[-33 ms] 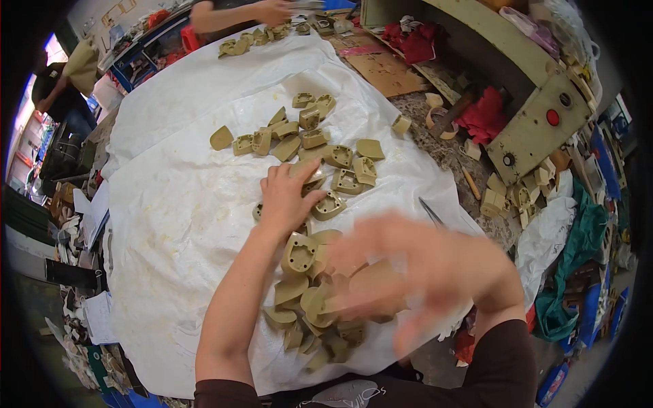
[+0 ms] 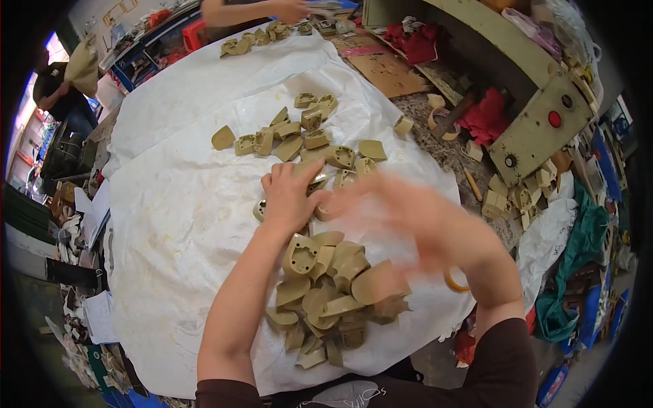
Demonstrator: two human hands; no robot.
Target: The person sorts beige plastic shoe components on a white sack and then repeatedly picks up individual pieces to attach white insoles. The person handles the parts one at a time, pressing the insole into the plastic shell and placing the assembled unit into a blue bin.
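Across crumpled white sheeting [image 2: 170, 211], olive-tan, curved, hard-looking pieces [image 2: 292, 291], scattered and heaped; over some, bare left hand [image 2: 291, 194], grip impossible to tell; just beside, bare right hand [image 2: 408, 217], motion-blurred, grip equally unclear.

Head-worn fisheye view, facing down, hands [image 2: 289, 198] close below

"What's on the left?"
"A bright opening [image 2: 57, 47] lets in light; farther back, a blue rack [image 2: 121, 79] and a pale wall [image 2: 101, 26]."
"The middle?"
"A broad white sheet [image 2: 163, 217]."
"And right?"
"A green metal casing [image 2: 524, 139], far; nearer, grey floor [image 2: 590, 359]."
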